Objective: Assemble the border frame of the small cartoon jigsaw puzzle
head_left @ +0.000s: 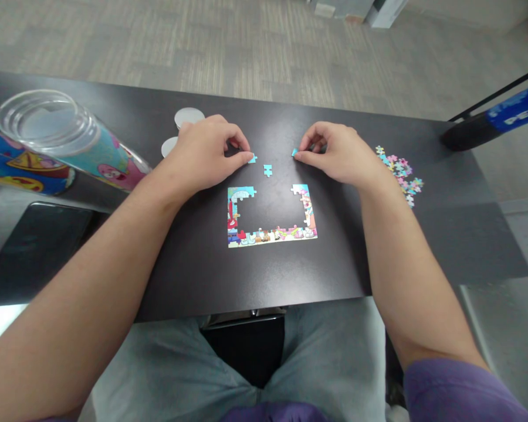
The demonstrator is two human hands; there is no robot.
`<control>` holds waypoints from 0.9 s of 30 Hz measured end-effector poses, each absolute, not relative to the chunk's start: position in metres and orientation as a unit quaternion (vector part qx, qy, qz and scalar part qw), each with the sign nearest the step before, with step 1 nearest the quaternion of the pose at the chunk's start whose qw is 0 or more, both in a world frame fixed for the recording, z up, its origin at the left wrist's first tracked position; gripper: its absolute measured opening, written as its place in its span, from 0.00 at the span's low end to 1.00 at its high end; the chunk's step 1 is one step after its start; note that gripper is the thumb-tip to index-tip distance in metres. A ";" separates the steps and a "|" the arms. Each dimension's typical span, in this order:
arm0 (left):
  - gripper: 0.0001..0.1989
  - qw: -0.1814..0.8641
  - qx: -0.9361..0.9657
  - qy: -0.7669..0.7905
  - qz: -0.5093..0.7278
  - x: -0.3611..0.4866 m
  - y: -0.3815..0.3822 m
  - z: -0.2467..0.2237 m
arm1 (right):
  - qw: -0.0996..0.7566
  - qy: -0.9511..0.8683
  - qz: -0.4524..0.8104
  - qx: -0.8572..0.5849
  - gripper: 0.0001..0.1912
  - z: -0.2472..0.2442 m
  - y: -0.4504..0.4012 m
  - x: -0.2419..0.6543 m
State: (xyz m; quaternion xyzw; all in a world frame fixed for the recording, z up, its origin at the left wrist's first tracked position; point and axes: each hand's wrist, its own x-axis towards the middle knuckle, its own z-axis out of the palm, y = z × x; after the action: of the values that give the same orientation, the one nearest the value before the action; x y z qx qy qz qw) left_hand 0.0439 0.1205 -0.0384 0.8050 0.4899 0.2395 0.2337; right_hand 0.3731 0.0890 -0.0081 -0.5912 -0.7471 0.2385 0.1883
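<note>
Two bare hands on a dark table [378, 246]. Left hand [206, 153] curled, fingertips pinching a small blue puzzle piece [252, 157] flat on the table. Right hand [334, 153] curled too, fingertips pinching another blue piece [294, 152]. Between the two hands, one loose blue piece [268, 170], touched by nobody, a bit nearer the left hand than the right. Just below that, closer to the body, a half-done puzzle frame [270, 217]: bottom row done, left side and right side partly built, top still open, middle bare. Long side of the frame lying left to right across the table. Open top gap pointing up toward both hands, so each held piece sitting just above it, left piece over the left corner, right piece over the right corner. Off to the right, well apart, a little heap of spare pieces [400, 173]. Far left, a clear tube with cartoon pictures [57, 146], lying tilted, and two round white lids [187, 117] near the left hand.
</note>
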 end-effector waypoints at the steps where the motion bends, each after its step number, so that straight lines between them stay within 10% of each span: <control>1: 0.08 0.244 0.803 0.485 0.244 0.043 0.122 -0.040 | 0.202 -0.742 0.256 -0.586 0.21 -0.008 0.089 0.373; 27: 0.07 0.270 0.812 0.447 0.262 0.038 0.128 -0.039 | 0.274 -0.707 0.476 -0.446 0.09 -0.004 0.050 0.306</control>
State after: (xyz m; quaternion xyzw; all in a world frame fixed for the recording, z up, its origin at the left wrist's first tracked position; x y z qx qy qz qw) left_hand 0.0385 0.1280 -0.0394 0.8118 0.4470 0.2616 0.2698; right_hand 0.3063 0.0502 -0.0044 -0.4456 -0.7070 0.4759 0.2741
